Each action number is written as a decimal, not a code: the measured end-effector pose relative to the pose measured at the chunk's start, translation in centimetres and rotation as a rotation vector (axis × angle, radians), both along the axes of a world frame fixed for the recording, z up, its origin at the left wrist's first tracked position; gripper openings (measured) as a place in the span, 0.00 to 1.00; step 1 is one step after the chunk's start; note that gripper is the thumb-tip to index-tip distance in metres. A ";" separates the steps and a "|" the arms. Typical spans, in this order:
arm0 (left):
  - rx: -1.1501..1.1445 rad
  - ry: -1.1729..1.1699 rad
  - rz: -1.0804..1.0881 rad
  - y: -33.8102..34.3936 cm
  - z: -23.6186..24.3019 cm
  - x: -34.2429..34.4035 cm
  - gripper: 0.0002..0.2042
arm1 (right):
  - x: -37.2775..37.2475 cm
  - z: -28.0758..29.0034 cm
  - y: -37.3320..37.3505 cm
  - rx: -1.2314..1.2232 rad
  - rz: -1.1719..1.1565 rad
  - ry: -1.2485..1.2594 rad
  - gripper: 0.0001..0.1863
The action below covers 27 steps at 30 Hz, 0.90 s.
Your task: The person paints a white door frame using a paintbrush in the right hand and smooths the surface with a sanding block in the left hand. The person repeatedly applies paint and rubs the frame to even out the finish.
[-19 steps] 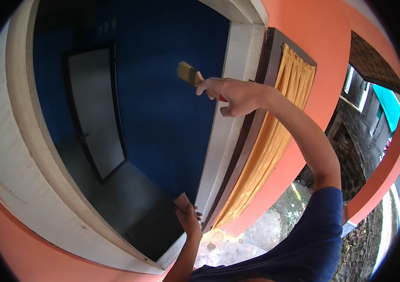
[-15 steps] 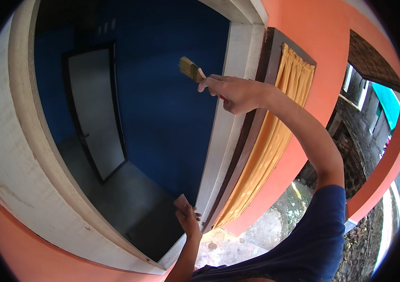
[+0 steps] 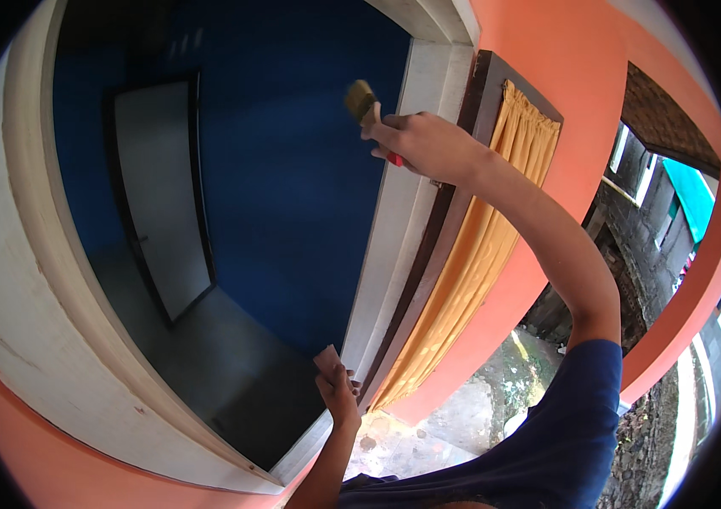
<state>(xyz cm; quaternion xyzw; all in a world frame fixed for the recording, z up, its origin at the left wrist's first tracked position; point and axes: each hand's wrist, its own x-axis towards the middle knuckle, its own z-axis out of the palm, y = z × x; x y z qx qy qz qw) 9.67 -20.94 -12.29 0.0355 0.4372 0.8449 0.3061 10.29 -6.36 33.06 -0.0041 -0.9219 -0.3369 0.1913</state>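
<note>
My right hand (image 3: 416, 142) is raised and closed round the handle of a paintbrush (image 3: 361, 100). The bristles point up and to the left, in front of the dark blue wall seen through the opening. A red bit of the handle shows under my fingers. Lower down, my left hand (image 3: 339, 394) grips a small flat pinkish piece (image 3: 326, 361), perhaps sandpaper; its kind is not plain. A pale, whitish door frame (image 3: 390, 204) stands close by both hands. Whether the bristles touch the frame cannot be told; they seem apart from it.
Right of the frame is a dark-framed window (image 3: 483, 85) with a yellow curtain (image 3: 471, 263) on an orange wall (image 3: 556, 93). Inside the opening stands a grey door (image 3: 170, 195) with a dark frame. Below lies a stained concrete floor (image 3: 411, 445).
My right hand and the paintbrush have moved up and slightly right, closer to the frame's right side. My left hand keeps its hold on the pinkish piece. The view has shifted slightly.
</note>
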 end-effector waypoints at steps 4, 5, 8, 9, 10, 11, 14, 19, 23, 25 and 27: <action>-0.009 -0.002 0.013 0.2 -0.3 -0.5 0.18 | -0.4 1.7 -0.9 0.314 -0.088 0.232 0.14; 0.001 -0.009 0.013 0.6 -0.3 -0.4 0.18 | -0.2 2.7 -0.7 0.415 -0.021 0.310 0.13; 0.031 -0.027 0.002 1.7 -0.4 0.0 0.17 | -0.3 4.8 1.8 0.582 -0.005 0.458 0.10; 0.035 -0.029 -0.009 2.1 -0.7 0.3 0.17 | -0.4 5.0 3.3 0.614 -0.032 0.494 0.09; 0.028 -0.030 -0.017 2.3 -1.0 0.4 0.17 | -0.7 4.4 5.3 0.589 -0.083 0.454 0.08; 0.023 -0.035 -0.012 2.1 -1.1 0.2 0.17 | -1.3 4.0 4.9 0.425 -0.084 0.359 0.07; 0.036 -0.051 0.006 2.0 -1.2 0.3 0.17 | -2.9 3.0 0.5 -0.068 -0.165 0.123 0.04; 0.063 -0.051 -0.021 1.7 -0.5 0.7 0.18 | -2.5 3.6 1.9 0.555 -0.168 0.416 0.08; 0.027 -0.072 0.050 0.9 -0.7 -1.0 0.19 | -2.7 -8.5 0.1 0.673 -0.381 -0.107 0.14; 0.034 -0.066 0.028 0.9 -1.1 -0.4 0.19 | -1.3 -16.3 1.1 0.478 -0.183 -0.296 0.09; 0.022 -0.062 0.021 0.7 -0.7 -0.3 0.19 | -1.8 -17.5 0.5 -0.053 -0.111 -0.331 0.09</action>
